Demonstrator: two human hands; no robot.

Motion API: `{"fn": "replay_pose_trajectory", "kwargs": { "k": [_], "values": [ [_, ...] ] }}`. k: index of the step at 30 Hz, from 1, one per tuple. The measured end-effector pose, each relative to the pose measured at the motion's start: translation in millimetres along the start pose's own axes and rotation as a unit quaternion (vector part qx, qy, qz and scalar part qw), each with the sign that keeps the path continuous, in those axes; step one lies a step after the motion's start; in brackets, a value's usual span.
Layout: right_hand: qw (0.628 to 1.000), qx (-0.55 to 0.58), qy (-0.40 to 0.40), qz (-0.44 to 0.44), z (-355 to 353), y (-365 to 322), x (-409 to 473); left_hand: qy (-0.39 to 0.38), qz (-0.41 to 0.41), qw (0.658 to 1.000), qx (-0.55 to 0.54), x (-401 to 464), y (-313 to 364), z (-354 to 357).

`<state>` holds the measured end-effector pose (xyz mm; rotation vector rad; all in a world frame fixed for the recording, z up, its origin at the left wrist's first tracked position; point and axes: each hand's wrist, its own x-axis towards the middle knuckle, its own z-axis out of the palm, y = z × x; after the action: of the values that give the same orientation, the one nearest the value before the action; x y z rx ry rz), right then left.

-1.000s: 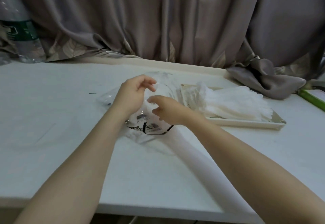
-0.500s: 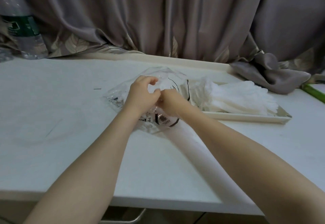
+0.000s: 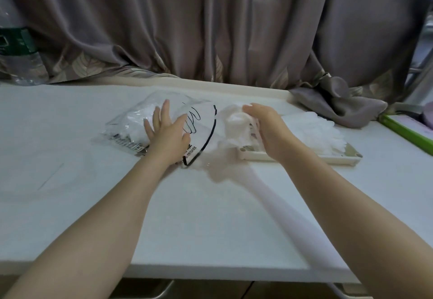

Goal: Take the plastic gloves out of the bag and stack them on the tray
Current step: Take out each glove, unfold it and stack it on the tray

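A clear plastic bag (image 3: 131,125) with black print lies on the white table, white gloves still showing inside it. My left hand (image 3: 166,132) presses flat on the bag with its fingers spread. My right hand (image 3: 267,127) grips a crumpled translucent glove (image 3: 234,125) just right of the bag's mouth, at the left end of the tray. The cream tray (image 3: 304,156) sits to the right and carries a stack of white gloves (image 3: 314,132) with fingers pointing right.
A grey curtain (image 3: 210,29) hangs behind the table and bunches on it at the back right. A water bottle with a green label (image 3: 16,45) stands at the far left. A green-edged box (image 3: 407,132) lies at the right edge.
My hands were together at the bag's mouth. Now my right hand has pulled a glove out to the right toward the tray, and my left hand has flattened onto the bag.
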<state>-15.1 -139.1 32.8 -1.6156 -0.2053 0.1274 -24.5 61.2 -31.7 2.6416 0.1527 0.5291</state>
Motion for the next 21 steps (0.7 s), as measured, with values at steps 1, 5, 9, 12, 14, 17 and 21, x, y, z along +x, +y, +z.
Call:
{"fn": "replay_pose_trajectory", "kwargs": {
  "k": [1,5,9,12,14,17,21],
  "values": [
    [0.999,0.046,-0.019,0.023,-1.9,-0.4,-2.5,0.053,0.055,0.996,-0.044,-1.7,5.1,-1.9],
    [0.984,0.165,-0.054,0.039,-10.6,-6.4,-15.5,0.064,0.211,0.942,-0.252,-16.7,42.6,-16.6],
    [0.971,0.223,-0.083,0.024,-11.7,-18.8,-24.7,-0.120,0.042,0.884,-0.450,-24.3,74.9,-22.3],
    [0.964,0.251,-0.080,0.040,-19.6,-20.9,-30.2,-0.261,-0.053,0.773,-0.576,-26.1,81.1,-32.6],
    [0.965,0.249,-0.070,0.042,-26.9,-17.7,-31.9,-0.281,-0.061,0.734,-0.615,-26.7,80.1,-36.0],
    [0.986,0.145,-0.055,0.065,-43.5,-9.0,-32.1,-0.258,-0.052,0.731,-0.630,-25.5,81.1,-37.1],
    [0.990,-0.097,-0.029,0.102,-61.0,-10.4,-36.2,-0.238,-0.031,0.762,-0.601,-18.5,85.2,-42.0]
  ]
}}
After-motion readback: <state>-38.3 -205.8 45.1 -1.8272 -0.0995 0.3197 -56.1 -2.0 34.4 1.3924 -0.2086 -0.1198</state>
